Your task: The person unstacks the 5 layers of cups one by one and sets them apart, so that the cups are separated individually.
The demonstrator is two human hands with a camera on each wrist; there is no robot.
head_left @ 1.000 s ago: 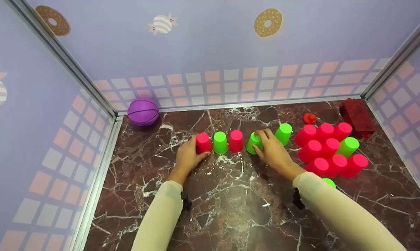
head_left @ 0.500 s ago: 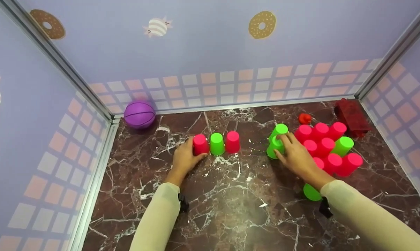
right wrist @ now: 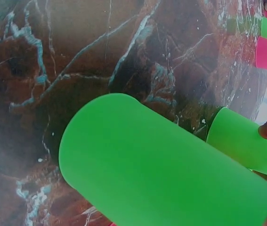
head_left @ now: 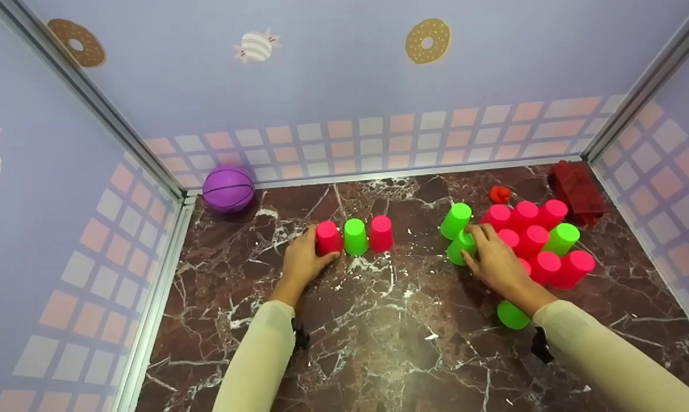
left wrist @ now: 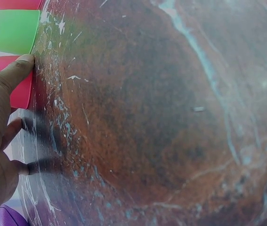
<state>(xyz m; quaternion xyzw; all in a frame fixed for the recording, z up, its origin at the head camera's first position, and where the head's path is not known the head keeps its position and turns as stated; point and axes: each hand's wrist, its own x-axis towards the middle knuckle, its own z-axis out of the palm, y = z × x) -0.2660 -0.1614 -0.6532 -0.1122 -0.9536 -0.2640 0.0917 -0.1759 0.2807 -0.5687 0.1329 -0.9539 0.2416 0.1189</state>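
Observation:
Three upside-down plastic cups stand in a row at centre: a pink cup (head_left: 328, 236), a green cup (head_left: 355, 237) and another pink cup (head_left: 381, 234). My left hand (head_left: 303, 260) grips the leftmost pink one, its thumb (left wrist: 18, 70) along the near side. Farther right, my right hand (head_left: 496, 257) holds a green cup (head_left: 460, 249) between thumb and fingers, partly covering it. Just behind that stands another green cup (head_left: 456, 221). A further green cup (head_left: 512, 315) lies below my right wrist and looms large in the right wrist view.
A cluster of several pink cups (head_left: 532, 243) with one green cup (head_left: 562, 239) stands right of my right hand. Behind are a small red object (head_left: 499, 194) and a red block-like object (head_left: 579, 191). A purple ball (head_left: 228, 189) sits in the back left corner of the marbled surface (head_left: 379, 343).
My right hand has moved the green cup rightward, from beside the row to in front of the other green cup. My left hand stays on its pink cup. The head view shifted slightly.

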